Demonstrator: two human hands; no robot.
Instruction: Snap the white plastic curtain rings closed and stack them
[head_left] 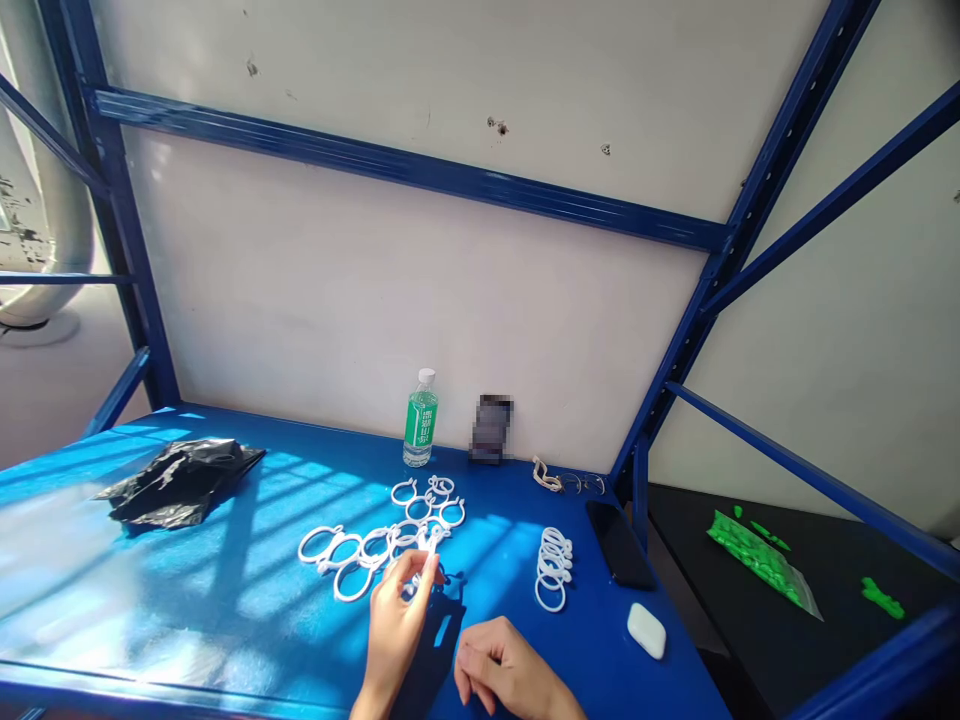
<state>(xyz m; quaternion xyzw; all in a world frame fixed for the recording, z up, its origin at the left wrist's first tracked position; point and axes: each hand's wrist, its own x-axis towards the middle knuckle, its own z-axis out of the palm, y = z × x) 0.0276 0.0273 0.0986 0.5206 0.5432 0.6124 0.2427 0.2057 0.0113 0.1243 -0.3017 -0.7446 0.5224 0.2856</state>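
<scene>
A loose pile of white plastic rings with small end loops, like curtain rings (352,583), lies on the blue table (300,650) in front of me. At the pile's near right edge, my left hand (399,612) has thumb and fingers pinched on a white ring (430,540); its lower part is hidden by the fingers. My right hand (514,668) hovers near the table's front edge, loosely curled with nothing visible in it. Further right, several more white rings (553,570) lie overlapping in a neat row.
A black plastic bag (184,485) lies left. At the back stand a water bottle (420,425) and a blurred dark object (491,430). Eyeglasses (581,484), a phone (619,543) and a white case (646,630) sit right. Blue posts (697,310) frame the table; green pieces (761,560) lie beyond.
</scene>
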